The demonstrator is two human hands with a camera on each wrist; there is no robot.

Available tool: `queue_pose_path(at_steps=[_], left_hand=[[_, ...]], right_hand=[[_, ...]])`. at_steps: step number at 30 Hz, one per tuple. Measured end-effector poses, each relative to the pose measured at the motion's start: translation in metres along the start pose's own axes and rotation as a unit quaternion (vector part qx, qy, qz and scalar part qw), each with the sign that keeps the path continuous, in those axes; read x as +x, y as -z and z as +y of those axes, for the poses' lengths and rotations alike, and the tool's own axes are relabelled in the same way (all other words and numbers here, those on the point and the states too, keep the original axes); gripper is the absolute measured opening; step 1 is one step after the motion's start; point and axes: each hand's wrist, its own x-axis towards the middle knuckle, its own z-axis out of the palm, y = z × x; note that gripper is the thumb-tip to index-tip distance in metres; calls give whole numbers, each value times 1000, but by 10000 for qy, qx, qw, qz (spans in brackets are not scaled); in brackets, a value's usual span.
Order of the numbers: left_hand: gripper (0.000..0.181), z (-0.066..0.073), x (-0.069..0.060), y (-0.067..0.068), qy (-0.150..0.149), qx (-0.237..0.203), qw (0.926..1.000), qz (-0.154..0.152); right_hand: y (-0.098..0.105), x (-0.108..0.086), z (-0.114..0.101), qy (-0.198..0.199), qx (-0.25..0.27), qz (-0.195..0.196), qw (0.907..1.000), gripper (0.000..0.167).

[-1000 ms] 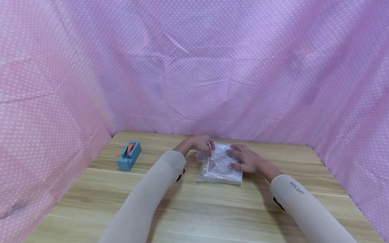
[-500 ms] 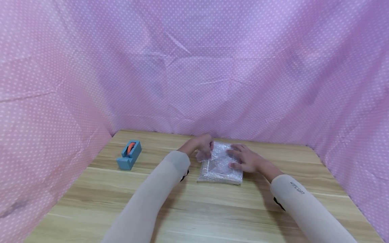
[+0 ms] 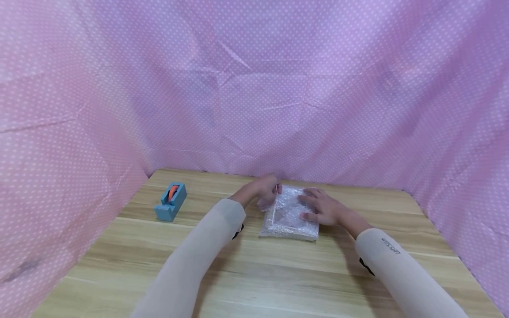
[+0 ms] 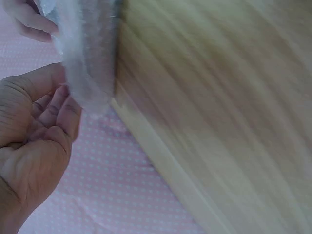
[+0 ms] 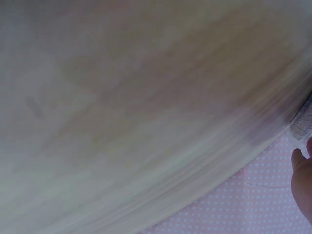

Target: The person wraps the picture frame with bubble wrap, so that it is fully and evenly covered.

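A flat, squarish parcel in clear bubble wrap [image 3: 293, 223] lies on the table, what is inside hard to make out. At its far left corner my left hand [image 3: 265, 187] has curled fingers and pinches a loose flap of the wrap. The left wrist view shows that hand [image 4: 36, 126] with its fingertips against the edge of the bubble wrap [image 4: 90, 58]; the thumb tip is hard to see. Over the parcel's right side my right hand [image 3: 324, 208] rests with fingers spread. Only a sliver of the right hand [image 5: 303, 183] shows in the right wrist view.
A blue tape dispenser [image 3: 171, 201] with an orange roll stands at the left of the wooden table [image 3: 254, 274]. Pink dotted cloth [image 3: 254, 97] hangs behind the table and along both sides.
My left hand has shifted slightly at the parcel's far left corner, its index finger more curled than a second ago. My right hand stays in place on the parcel.
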Motion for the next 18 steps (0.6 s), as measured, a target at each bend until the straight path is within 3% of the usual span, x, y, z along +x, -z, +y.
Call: queue_pose_path(at_steps=[4,8,11,14,18], left_hand=[[26,-6,-6,-5,-473,-27,9984,300],[27,-7,-12,-11,-911,571,9926,566],[24,-8,-17,-16,-1270,1263,9818,633],[21,-7,-24,-22,-1694,1937,9648,539],[18,-2,-35,-27,-2036,2406,9484,331]], right_hand=[[0,0,1,35,-47,46,10000,68],[-1,-1,2,53,-78,116,9999,68],[-1,-1,2,61,-79,123,9999,69],[-1,0,2,77,-89,107,9999,69],[-1,1,1,95,-141,127,9998,68]])
